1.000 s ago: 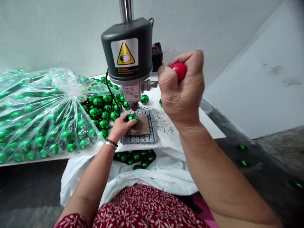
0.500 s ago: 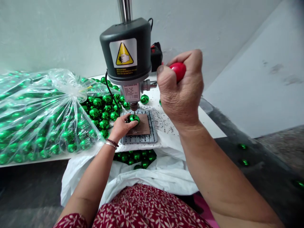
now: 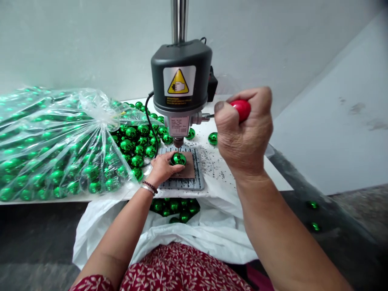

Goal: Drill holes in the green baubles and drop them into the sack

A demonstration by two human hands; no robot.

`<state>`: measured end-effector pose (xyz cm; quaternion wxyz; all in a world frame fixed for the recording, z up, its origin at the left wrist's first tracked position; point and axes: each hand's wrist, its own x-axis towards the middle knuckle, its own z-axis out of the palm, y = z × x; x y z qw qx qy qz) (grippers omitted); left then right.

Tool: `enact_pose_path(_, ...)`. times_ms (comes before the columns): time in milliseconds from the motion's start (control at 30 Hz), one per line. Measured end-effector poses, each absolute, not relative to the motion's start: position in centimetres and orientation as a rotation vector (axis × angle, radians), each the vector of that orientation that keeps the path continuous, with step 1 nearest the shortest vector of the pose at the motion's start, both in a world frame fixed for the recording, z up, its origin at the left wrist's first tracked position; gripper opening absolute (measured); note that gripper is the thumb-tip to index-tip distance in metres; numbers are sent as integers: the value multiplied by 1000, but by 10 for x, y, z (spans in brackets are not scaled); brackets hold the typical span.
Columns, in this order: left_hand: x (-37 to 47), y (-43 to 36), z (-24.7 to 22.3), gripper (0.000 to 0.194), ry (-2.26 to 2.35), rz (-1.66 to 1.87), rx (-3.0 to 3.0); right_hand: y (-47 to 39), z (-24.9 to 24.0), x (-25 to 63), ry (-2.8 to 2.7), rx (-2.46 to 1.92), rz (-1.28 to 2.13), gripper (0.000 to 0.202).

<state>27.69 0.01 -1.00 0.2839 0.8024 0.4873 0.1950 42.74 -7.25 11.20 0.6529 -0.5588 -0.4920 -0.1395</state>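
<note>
My left hand (image 3: 163, 166) pinches a shiny green ball ornament (image 3: 178, 160) between thumb and fingers, on a brown board (image 3: 188, 165) that lies on the grey base plate (image 3: 198, 178) of a drill press (image 3: 182, 76). The thin drill bit (image 3: 178, 149) comes down to the top of the ball; whether it has gone in I cannot tell. My right hand (image 3: 247, 131) is closed around the red knob (image 3: 241, 110) of the press's lever, to the right of the drill head.
A clear plastic bag (image 3: 91, 117) of green balls covers the left of the white table (image 3: 280, 178). Loose balls (image 3: 139, 145) lie behind my left hand, with dark shavings right of the base. A white cloth bag (image 3: 218, 230) with more balls hangs open at the front edge.
The camera view has shifted, so the press and both hands appear farther right and lower. Both hands keep their holds on the ball and the lever knob.
</note>
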Motion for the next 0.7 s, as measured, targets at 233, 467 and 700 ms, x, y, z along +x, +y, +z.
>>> enact_pose_path(233, 276, -2, -6, 46, 1315, 470, 2156, -83, 105, 425, -1109, -1389, -385, 16)
enact_pose_path(467, 274, 1, -11, 44, 1299, 455, 2180, -91, 92, 423, -1137, -1427, -419, 14)
enact_pose_path(700, 274, 1, -14, 47, 1299, 472, 2172, -93, 76, 420, -1127, -1403, -476, 15)
